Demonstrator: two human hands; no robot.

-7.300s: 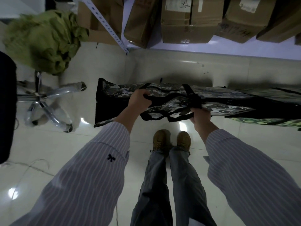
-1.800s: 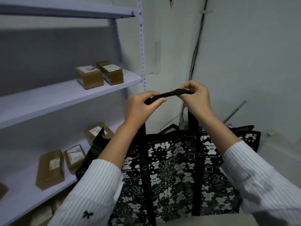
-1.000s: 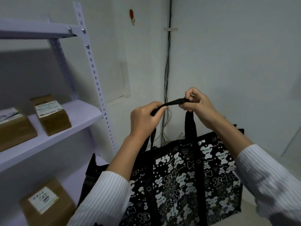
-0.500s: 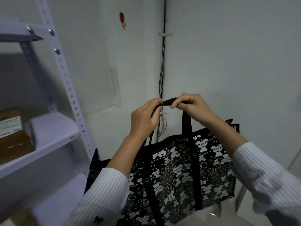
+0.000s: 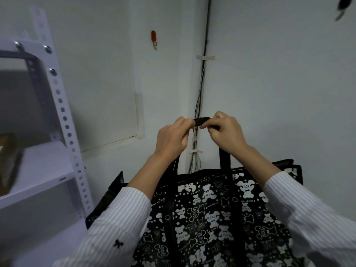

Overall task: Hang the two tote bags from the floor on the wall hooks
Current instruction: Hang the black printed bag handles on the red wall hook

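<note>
I hold up a black tote bag (image 5: 213,220) printed with white bears, in front of a white wall corner. Its black strap (image 5: 201,121) is pinched at the top between both hands. My left hand (image 5: 171,139) grips the strap's left end and my right hand (image 5: 224,132) grips its right end, close together. A red wall hook (image 5: 153,38) sticks out of the wall above and to the left of my hands. A dark hook (image 5: 342,6) shows at the top right edge. The other tote bag is out of view.
A white metal shelf rack (image 5: 63,120) with a perforated upright stands on the left, a brown box (image 5: 7,151) on its shelf. Thin cables (image 5: 200,105) run down the wall corner behind my hands, held by white clips.
The view has tilted up and moved closer to the wall. My hands have drawn nearer together on the strap, and the red hook now sits lower in the frame.
</note>
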